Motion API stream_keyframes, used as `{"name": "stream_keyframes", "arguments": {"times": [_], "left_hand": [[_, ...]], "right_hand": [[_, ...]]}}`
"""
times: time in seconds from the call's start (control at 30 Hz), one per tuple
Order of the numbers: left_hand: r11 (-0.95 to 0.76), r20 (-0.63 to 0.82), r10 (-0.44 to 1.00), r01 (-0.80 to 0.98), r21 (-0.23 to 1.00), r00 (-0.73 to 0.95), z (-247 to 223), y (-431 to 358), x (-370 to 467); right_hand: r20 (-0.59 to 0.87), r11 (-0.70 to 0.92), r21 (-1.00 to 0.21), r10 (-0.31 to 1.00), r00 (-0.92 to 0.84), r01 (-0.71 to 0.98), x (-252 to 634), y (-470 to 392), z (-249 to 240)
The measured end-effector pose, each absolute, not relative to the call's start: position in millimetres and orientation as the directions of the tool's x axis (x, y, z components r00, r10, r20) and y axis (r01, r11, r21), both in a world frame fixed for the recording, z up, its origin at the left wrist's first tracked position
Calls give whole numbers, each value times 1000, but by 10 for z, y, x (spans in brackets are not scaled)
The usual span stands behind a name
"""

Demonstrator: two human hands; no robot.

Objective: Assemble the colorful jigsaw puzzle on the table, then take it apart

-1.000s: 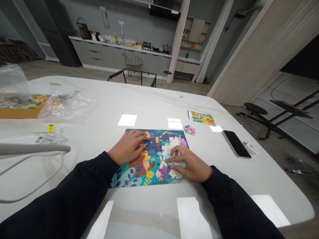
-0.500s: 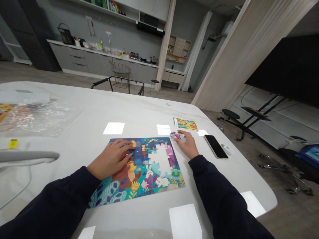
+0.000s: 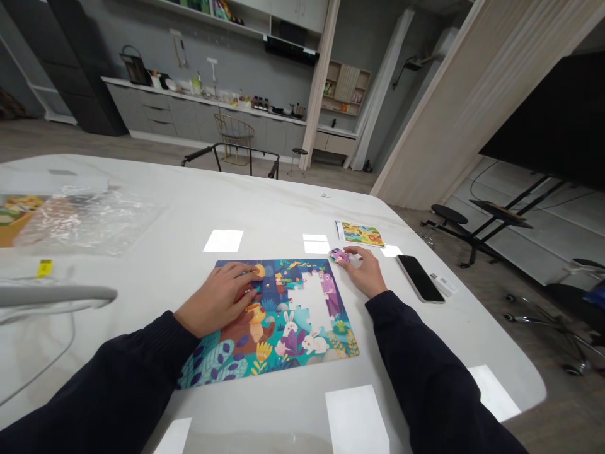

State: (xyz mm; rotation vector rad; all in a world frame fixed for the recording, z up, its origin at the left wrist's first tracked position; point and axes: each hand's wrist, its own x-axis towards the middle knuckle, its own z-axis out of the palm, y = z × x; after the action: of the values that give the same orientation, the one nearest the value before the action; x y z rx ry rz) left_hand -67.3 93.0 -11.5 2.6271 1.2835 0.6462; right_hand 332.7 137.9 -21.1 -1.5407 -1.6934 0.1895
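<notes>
Resting left hand (image 3: 221, 299) on the puzzle (image 3: 276, 325) with grip apart; holding right hand (image 3: 367, 275) at loose pieces (image 3: 337, 255) (near the phone (image 3: 420, 278)) with grip impossible to judge.

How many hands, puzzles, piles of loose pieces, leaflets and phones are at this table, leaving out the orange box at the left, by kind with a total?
Hands: 2 (left hand, right hand)
Puzzle: 1
Pile of loose pieces: 1, pieces too bunched to count
Leaflet: 1
Phone: 1
Total: 6
</notes>
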Motion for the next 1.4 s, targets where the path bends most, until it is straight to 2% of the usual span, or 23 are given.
{"name": "stream_keyframes", "arguments": {"times": [0.1,0.3,0.4,0.97,1.4], "left_hand": [[-620,318,782,720,313,535,-123,932,-672],[-611,308,790,727,315,530,-114,928,-671],[-611,306,789,726,316,532,-111,929,-673],[-619,321,783,721,311,533,-118,926,-671],[-611,309,789,728,310,531,-110,926,-671]], "right_hand": [[482,288,-607,874,55,741,3306,1313,-95],[366,465,-619,884,-291,634,3033,1058,87],[342,508,-611,861,-376,607,2868,983,91],[334,566,-548,823,-459,616,2799,1010,-23],[324,620,-402,785,-528,674,2797,997,2]]}}
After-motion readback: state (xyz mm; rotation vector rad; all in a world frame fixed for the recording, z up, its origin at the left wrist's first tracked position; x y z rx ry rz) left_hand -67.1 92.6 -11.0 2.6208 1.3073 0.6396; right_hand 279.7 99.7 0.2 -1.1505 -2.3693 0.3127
